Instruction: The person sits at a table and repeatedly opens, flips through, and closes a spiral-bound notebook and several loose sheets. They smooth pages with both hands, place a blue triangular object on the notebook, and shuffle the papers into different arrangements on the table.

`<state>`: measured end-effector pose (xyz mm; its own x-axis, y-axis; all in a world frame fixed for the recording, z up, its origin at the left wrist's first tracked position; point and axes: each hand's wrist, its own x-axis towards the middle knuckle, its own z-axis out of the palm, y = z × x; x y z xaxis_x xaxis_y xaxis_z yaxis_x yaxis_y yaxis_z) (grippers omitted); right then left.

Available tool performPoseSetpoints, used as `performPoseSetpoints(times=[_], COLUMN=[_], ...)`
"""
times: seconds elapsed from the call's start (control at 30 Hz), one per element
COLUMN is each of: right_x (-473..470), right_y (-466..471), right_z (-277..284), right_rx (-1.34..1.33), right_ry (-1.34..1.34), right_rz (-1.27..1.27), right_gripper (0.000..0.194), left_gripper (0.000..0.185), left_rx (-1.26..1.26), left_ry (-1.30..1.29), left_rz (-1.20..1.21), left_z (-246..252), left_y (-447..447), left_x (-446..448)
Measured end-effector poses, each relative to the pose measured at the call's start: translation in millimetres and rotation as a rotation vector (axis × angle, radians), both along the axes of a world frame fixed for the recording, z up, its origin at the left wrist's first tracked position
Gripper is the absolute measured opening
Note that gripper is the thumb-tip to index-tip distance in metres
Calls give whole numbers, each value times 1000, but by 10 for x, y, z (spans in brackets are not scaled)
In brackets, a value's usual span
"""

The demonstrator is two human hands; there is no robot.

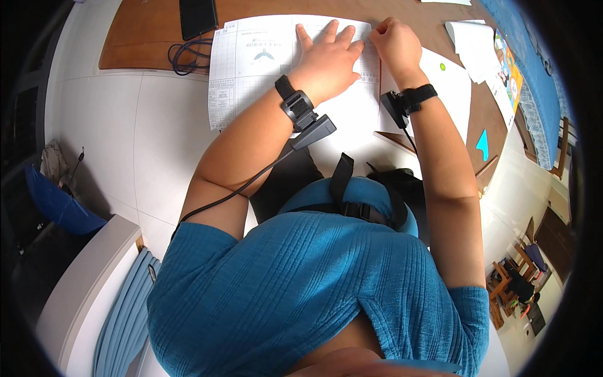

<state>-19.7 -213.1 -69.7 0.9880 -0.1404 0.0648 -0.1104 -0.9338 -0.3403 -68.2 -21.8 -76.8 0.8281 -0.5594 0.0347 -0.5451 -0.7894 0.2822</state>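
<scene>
My left hand (327,66) lies palm down with fingers spread on a large printed paper sheet (264,94), which carries a grid, writing and a leaf-like emblem. The sheet's near edge reaches past the brown wooden table (146,35). At its right edge my right hand (398,47) is curled, fingertips tucked near the paper; whether anything is between them is hidden. A thin reddish-brown strip (380,77) shows along that edge below the fist. Under my right forearm is plain white paper (443,94) with a small green round object (442,67) on it.
A black phone-like device (198,19) and a coiled black cable (186,59) lie at the back left. Loose white papers (473,52) and a colourful booklet (509,70) are at right, with a turquoise flat piece (483,145) nearer me. Cabled black devices are strapped to both wrists.
</scene>
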Motion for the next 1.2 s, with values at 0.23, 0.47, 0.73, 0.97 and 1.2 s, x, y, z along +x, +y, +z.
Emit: performPoseSetpoints(times=[0.23, 0.47, 0.73, 0.97, 1.2], right_x=[-11, 46, -823, -1406, -1449], right_y=[-71, -304, -486, -473, -525], right_z=[-26, -8, 82, 196, 96], right_rx=[123, 895, 345, 34, 132], right_ry=[-55, 210, -94, -150, -123], right_rz=[72, 5, 256, 491, 462], right_gripper=[22, 23, 29, 48, 52], left_gripper=[65, 66, 57, 39, 17], left_rx=[20, 22, -10, 68, -232], left_ry=[2, 5, 15, -20, 43], left_rz=[4, -13, -74, -330, -462], left_z=[8, 24, 178, 137, 29], left_y=[1, 37, -35, -298, -274], left_x=[0, 6, 328, 850, 1161])
